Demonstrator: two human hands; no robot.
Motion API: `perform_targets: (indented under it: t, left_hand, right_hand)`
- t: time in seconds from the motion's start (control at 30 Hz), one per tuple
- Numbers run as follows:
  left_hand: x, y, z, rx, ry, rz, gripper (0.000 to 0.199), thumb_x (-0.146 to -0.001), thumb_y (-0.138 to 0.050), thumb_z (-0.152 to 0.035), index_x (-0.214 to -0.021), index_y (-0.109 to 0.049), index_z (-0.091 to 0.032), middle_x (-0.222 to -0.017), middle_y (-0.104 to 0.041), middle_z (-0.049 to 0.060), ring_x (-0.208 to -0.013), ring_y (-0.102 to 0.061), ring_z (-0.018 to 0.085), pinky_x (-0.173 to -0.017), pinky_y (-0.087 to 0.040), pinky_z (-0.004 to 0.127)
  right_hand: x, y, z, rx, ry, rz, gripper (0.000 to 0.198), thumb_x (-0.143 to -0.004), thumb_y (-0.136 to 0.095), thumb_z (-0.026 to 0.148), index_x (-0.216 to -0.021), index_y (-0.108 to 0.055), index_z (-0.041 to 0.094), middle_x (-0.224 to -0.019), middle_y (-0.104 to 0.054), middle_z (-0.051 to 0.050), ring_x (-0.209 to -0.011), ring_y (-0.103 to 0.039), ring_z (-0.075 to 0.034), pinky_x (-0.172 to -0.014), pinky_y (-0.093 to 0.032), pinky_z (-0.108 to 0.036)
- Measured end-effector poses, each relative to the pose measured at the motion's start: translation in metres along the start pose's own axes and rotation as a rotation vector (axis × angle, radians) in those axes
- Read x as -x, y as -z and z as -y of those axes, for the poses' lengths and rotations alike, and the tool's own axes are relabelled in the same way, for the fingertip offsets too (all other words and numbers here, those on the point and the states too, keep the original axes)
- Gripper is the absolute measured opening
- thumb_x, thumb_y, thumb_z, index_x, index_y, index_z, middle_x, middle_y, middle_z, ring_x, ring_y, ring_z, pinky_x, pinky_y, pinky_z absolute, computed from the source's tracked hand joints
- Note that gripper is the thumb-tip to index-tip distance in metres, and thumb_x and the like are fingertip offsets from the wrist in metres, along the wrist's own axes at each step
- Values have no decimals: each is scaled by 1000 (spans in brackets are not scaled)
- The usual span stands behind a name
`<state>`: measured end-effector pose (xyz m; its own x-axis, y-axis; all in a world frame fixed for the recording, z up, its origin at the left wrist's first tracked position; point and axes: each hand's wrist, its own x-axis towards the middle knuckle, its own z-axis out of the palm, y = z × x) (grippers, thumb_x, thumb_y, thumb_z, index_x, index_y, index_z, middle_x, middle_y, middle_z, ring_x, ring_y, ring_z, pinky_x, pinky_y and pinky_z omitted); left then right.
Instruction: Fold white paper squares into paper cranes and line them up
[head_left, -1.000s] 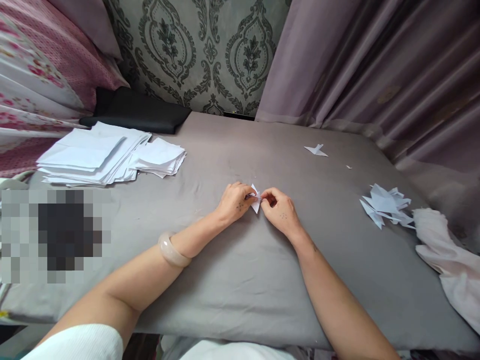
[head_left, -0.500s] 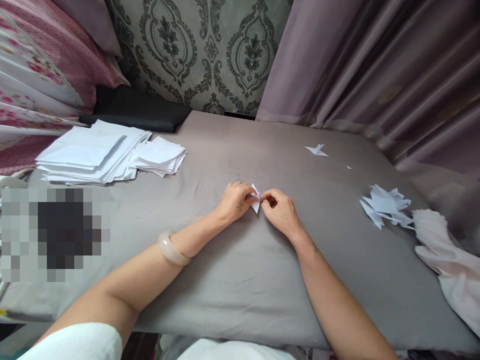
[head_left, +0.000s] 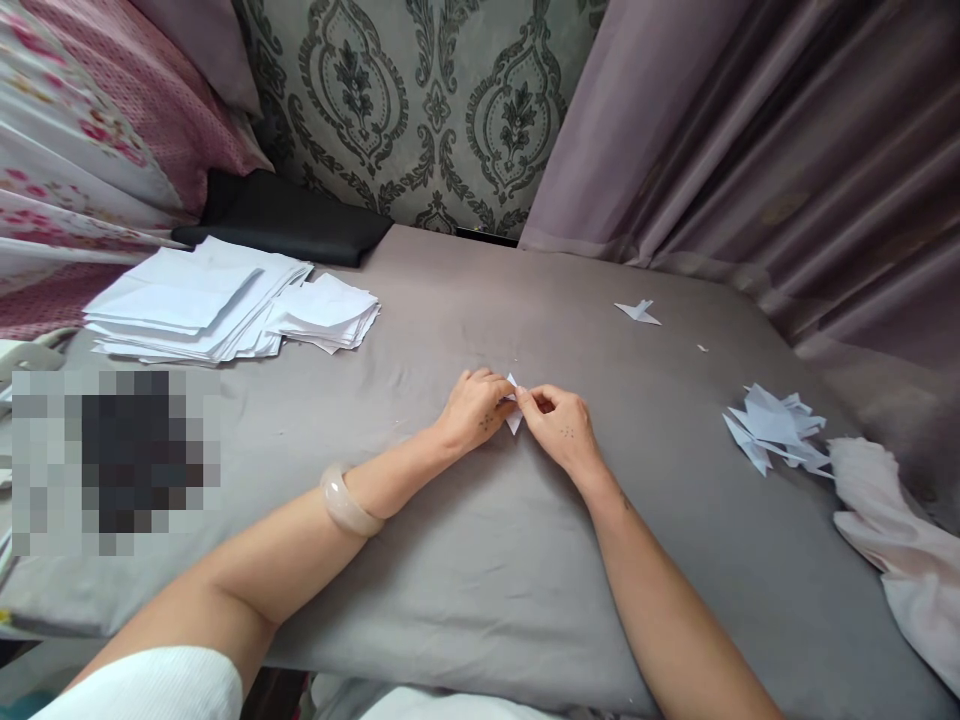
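Observation:
Between my hands, over the middle of the grey cloth, is a small folded white paper piece (head_left: 514, 422), with pointed ends showing above and below my fingers. My left hand (head_left: 478, 410) pinches it from the left, fingers closed. From the right, my right hand (head_left: 559, 420) is closed on it too, thumb and forefinger pressed at its middle and touching the left fingertips. My fingers cover the centre of the folds. A finished-looking folded paper bird (head_left: 639, 312) lies apart, farther back to the right.
Large white paper sheets (head_left: 176, 290) are stacked at back left, beside a stack of smaller squares (head_left: 326, 310). Several folded paper pieces (head_left: 776, 425) are heaped at right, near a pale crumpled cloth (head_left: 870, 480). A black folded item (head_left: 285, 215) lies by the wall; curtains (head_left: 675, 130) hang behind.
My right thumb and forefinger have moved left onto the middle of the folded paper, meeting my left fingertips. The whole view has shifted slightly.

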<state>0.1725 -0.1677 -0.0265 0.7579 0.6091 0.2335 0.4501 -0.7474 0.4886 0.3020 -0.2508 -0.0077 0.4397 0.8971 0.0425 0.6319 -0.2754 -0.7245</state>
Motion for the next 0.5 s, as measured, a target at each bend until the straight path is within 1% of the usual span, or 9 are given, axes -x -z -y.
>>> perform_targets:
  t: [0.07,0.13,0.23,0.3,0.4,0.43,0.5]
  left_hand:
    - [0,0,0,4,-9,0,16,-90,-53,-21,-80,-66,-19,-80,-69,2,-82,-57,19,-70,-33,30]
    - [1,0,1,23,-21,-1,14,-90,-53,-20,-85,-67,-20,-83,-70,2,-84,-57,19,-71,-33,30]
    - [2,-2,3,57,-34,-6,15,-90,-53,-20,-91,-67,-21,-88,-71,2,-86,-58,19,-73,-33,30]
    - [2,-3,5,67,-38,-12,14,-90,-54,-21,-91,-68,-22,-90,-72,1,-86,-59,18,-74,-33,30]
    - [2,-6,7,62,-40,-26,12,-88,-57,-21,-89,-69,-23,-90,-73,0,-86,-60,18,-74,-33,30]
    - [2,-6,7,61,-41,-29,12,-88,-57,-21,-89,-69,-23,-90,-73,0,-86,-60,18,-74,-33,30]
    - [1,-7,7,61,-41,-31,12,-88,-58,-23,-88,-70,-23,-90,-73,1,-86,-60,19,-74,-33,30]
  right_hand:
    - [-1,0,2,13,-29,-12,31,-81,-53,46,-70,-68,22,-71,-69,-3,-71,-61,-19,-68,-41,-29]
    - [-2,0,2,7,-45,-16,28,-80,-53,42,-69,-68,21,-68,-67,-1,-69,-59,-17,-66,-40,-28]
    - [-4,1,1,-66,-84,-3,24,-76,-55,37,-65,-66,18,-59,-58,1,-61,-52,-13,-59,-37,-24]
    - [-5,2,1,-196,-181,43,21,-73,-58,34,-61,-62,17,-53,-50,4,-53,-45,-9,-51,-33,-21]
    - [-7,6,2,-427,-399,150,18,-69,-61,32,-60,-57,16,-48,-42,7,-42,-34,-5,-39,-22,-19]
    - [-8,7,2,-483,-456,179,18,-68,-62,32,-61,-57,16,-49,-43,7,-40,-32,-4,-37,-18,-18]
    - [-8,10,3,-552,-511,217,17,-67,-65,31,-64,-58,15,-52,-49,5,-38,-31,-2,-34,-15,-17]
